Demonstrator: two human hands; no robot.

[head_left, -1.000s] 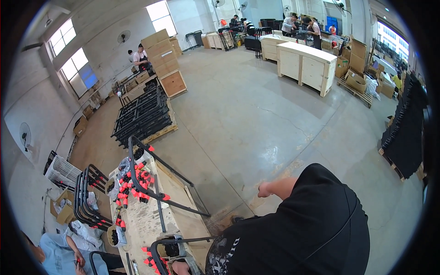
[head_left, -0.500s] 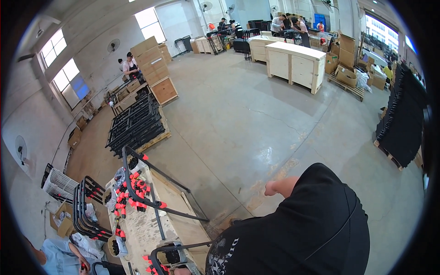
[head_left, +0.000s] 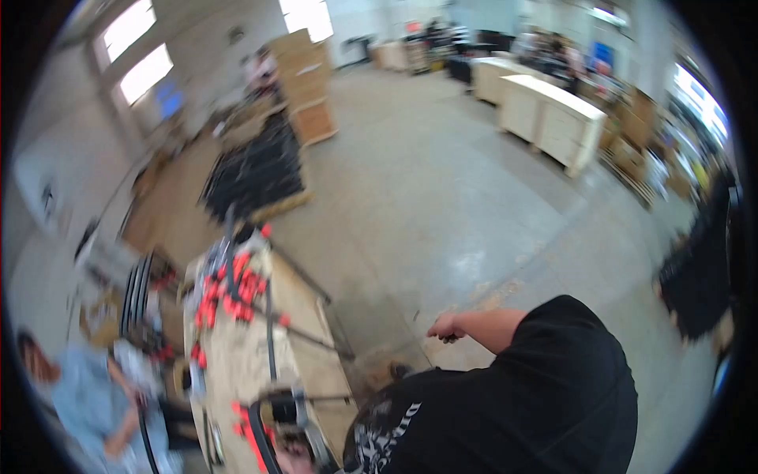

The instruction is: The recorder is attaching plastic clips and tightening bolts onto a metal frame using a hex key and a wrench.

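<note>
I'd steady the left hand [head_left: 294, 457] beside the black tube [head_left: 258, 430] at lower left, though I can't tell its grip or that of the right hand [head_left: 444, 325]

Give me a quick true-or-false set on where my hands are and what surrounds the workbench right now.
1. The right hand shows against the concrete floor, to the right of the workbench. True.
2. The left hand is at the far end of the workbench. False: it is at the near end, close to a bent black tube frame.
3. Small red fittings lie heaped on the workbench. True.
4. The co-worker at the lower left wears a red top. False: the top is light blue.
5. Black frames are stacked beyond the workbench. True.
</note>
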